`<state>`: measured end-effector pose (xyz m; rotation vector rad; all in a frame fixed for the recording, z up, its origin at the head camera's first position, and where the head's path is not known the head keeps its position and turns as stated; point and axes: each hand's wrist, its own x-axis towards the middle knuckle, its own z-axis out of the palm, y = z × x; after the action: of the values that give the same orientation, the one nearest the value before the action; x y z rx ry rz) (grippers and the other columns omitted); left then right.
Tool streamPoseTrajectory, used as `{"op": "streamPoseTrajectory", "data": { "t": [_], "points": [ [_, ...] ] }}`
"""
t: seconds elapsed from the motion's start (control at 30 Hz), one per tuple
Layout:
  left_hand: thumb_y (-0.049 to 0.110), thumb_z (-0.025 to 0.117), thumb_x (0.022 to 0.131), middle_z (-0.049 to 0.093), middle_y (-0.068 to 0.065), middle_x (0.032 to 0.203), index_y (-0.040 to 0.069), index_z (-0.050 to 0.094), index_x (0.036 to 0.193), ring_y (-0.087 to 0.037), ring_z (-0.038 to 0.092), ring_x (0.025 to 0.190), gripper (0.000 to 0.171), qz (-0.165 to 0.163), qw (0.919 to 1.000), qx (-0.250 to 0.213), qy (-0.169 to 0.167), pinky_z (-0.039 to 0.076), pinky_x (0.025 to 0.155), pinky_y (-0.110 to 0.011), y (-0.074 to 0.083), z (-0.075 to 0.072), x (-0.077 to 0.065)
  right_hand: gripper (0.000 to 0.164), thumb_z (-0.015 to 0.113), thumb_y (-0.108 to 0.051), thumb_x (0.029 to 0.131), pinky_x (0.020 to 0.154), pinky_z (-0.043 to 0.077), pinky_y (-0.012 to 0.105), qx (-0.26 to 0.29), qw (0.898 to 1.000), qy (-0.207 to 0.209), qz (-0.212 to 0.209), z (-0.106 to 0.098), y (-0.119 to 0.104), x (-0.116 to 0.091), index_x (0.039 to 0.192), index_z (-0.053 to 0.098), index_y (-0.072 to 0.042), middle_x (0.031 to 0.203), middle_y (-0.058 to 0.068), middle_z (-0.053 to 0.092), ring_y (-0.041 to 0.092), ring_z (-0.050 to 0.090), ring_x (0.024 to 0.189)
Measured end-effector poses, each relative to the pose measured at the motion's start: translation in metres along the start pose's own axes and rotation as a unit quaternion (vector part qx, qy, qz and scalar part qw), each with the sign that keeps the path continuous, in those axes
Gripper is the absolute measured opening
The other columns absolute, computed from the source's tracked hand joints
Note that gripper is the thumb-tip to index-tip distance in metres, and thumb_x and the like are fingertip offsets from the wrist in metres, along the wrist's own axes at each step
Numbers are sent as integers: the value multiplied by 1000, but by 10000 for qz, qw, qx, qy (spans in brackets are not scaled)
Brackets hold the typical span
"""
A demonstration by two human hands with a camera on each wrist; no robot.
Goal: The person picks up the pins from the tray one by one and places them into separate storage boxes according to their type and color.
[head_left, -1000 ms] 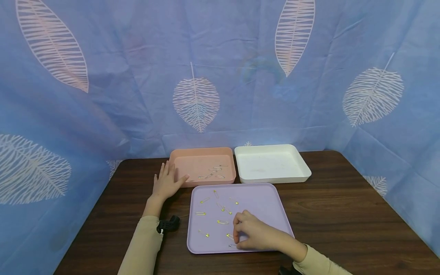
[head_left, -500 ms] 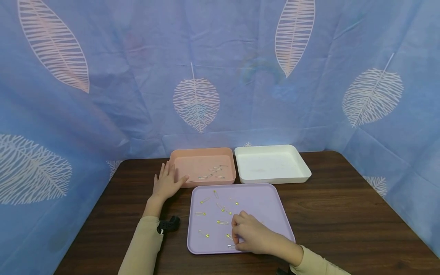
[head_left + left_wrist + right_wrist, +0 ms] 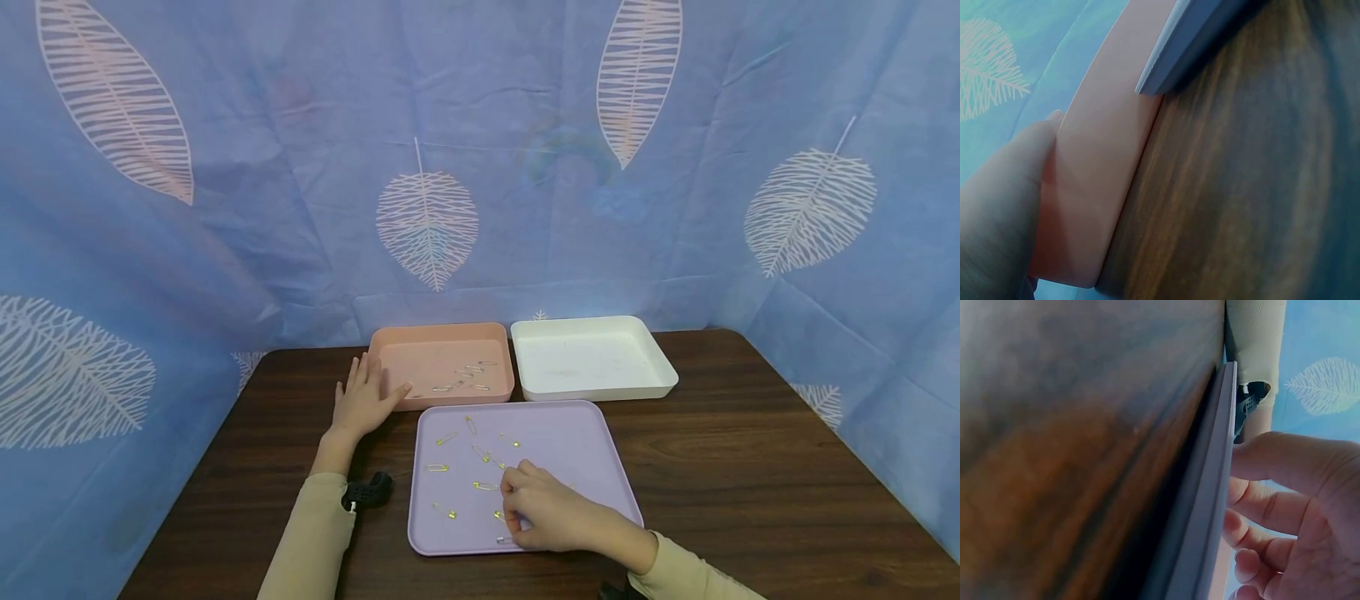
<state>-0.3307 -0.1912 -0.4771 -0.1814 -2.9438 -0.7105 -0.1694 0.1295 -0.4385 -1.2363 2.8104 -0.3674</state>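
Observation:
My right hand [image 3: 551, 510] is low over the front of the lilac tray [image 3: 592, 450], thumb and forefinger pinching the end of a silver safety pin [image 3: 504, 541]. The raised tray edge hides that pin in the right wrist view, where the curled fingers [image 3: 1266, 506] show behind it. Just above the pin, a yellow-headed safety pin [image 3: 498, 515] is partly covered by the hand. My left hand [image 3: 362, 402] rests at the near left corner of the pink tray [image 3: 405, 342], fingers straight and spread, thumb [image 3: 1047, 134] against its rim.
Several yellow-headed safety pins [image 3: 484, 486] lie scattered over the lilac tray. Several silver pins [image 3: 474, 368] lie in the pink tray. A white tray [image 3: 592, 358] stands to its right, both behind the lilac one. Dark wooden table [image 3: 750, 467]; a blue leaf-print cloth [image 3: 525, 233] hangs behind.
My right hand has shifted slightly left, its fingertips drawing closer together on the silver safety pin, which has moved slightly left with them. The left hand has stayed in place.

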Motion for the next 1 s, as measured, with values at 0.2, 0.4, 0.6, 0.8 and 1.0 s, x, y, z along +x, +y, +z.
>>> {"op": "streamPoseTrajectory", "data": {
  "t": [0.2,0.4,0.6,0.8,1.0],
  "points": [
    [72,46,88,4,-21,164,3,16,156,-41,2,151,101,11,10000,14,22,6,111,-74,1,0,0,23,80,-19,71,74,34,17,-123,9992,331,-167,-4,2,5,62,61,-26,90,-12,50,3,36,84],
    [70,47,89,4,-20,164,4,18,156,-38,-2,152,98,-30,10000,-15,-26,7,112,-72,2,-2,-2,21,80,-19,71,78,37,22,-165,9984,512,-151,-15,4,13,64,61,-26,94,-11,53,5,38,86],
    [70,47,89,3,-19,164,5,18,156,-38,-1,152,97,-42,10000,1,-34,7,112,-72,2,-2,-2,19,80,-18,72,77,37,24,-166,9971,721,-168,-21,9,21,68,62,-25,94,-9,54,7,39,86],
    [70,47,89,4,-19,164,5,17,156,-38,-2,152,98,-43,10000,23,-19,7,112,-72,2,-1,-1,19,80,-15,74,79,38,28,80,9965,830,-16,-29,16,27,70,63,-23,96,-6,55,10,41,89],
    [72,45,89,1,-18,164,6,16,156,-37,-3,152,99,-50,10000,25,-32,7,113,-72,0,-1,0,19,78,-13,77,79,38,30,485,9944,909,238,-39,25,36,70,63,-22,97,-4,53,14,41,93]
  ]
}}
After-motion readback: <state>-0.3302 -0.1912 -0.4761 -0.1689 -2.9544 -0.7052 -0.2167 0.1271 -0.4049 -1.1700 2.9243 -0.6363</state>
